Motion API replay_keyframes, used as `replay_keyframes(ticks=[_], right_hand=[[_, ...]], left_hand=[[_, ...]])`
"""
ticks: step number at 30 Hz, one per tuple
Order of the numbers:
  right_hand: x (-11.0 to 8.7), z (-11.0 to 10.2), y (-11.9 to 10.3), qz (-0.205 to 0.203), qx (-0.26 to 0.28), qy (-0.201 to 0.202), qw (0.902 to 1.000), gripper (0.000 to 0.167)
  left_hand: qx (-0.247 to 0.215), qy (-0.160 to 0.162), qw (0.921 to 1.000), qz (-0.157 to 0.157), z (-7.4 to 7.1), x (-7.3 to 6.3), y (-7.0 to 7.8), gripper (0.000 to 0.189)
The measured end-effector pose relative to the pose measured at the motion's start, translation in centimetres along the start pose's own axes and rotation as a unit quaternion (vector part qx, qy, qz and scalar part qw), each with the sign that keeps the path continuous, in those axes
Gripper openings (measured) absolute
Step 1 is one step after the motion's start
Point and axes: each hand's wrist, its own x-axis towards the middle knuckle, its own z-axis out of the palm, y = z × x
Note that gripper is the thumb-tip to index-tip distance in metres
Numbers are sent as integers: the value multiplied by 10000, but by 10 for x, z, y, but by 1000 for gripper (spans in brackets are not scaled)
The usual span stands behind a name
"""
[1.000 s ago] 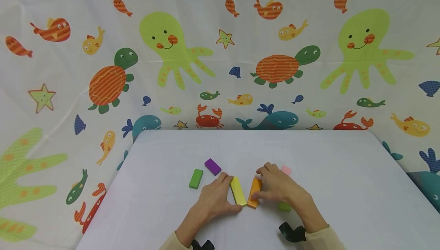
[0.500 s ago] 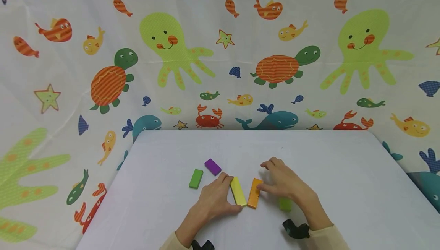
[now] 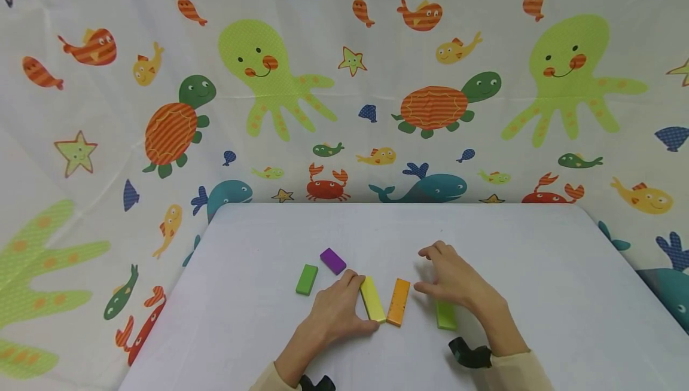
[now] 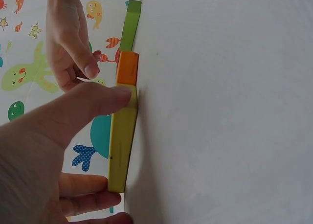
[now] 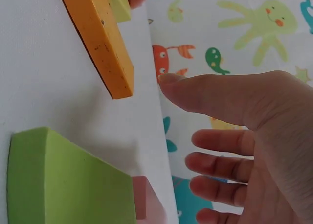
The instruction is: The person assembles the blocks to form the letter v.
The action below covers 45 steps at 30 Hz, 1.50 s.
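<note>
My left hand (image 3: 336, 307) holds a long yellow block (image 3: 373, 299) by its two ends, thumb at the near end and fingers at the far one. Just right of it lies an orange block (image 3: 398, 302) with small dark marks; their near ends sit close together, and the far ends spread apart. My right hand (image 3: 457, 283) hovers right of the orange block with loosely bent, parted fingers and nothing between them. Under that hand is a light green block (image 3: 446, 316). A pink block (image 5: 149, 204) shows beyond it in the right wrist view, hidden by the hand in the head view.
Left of my left hand, a green block (image 3: 307, 280) and a purple block (image 3: 333, 260) lie on the white table (image 3: 258, 235). Behind the table hangs a cloth (image 3: 344, 98) printed with sea animals. A black device (image 3: 468, 353) is strapped at my right wrist.
My right hand has let go of the orange block and drawn away to the right, covering the pink block and baring more of the light green one. The left hand stays on the yellow block.
</note>
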Motion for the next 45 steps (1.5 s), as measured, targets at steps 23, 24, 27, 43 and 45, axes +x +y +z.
replay_keyframes(ticks=[23,24,27,43,45], right_hand=[[-4,-12,18,264,233,-186,9992,69],[-5,-12,19,270,219,-188,9992,70],[-6,-13,20,335,169,-194,9991,70],[-6,-13,30,503,104,-325,9982,74],[-6,-13,31,537,80,-340,9979,75]], left_hand=[[-15,28,10000,32,1,-1,1,91],[-22,18,10000,18,1,-1,1,91],[-24,-4,10000,4,1,-1,1,92],[-17,-52,10000,-9,2,0,0,92],[-8,-50,10000,-5,2,0,0,92]])
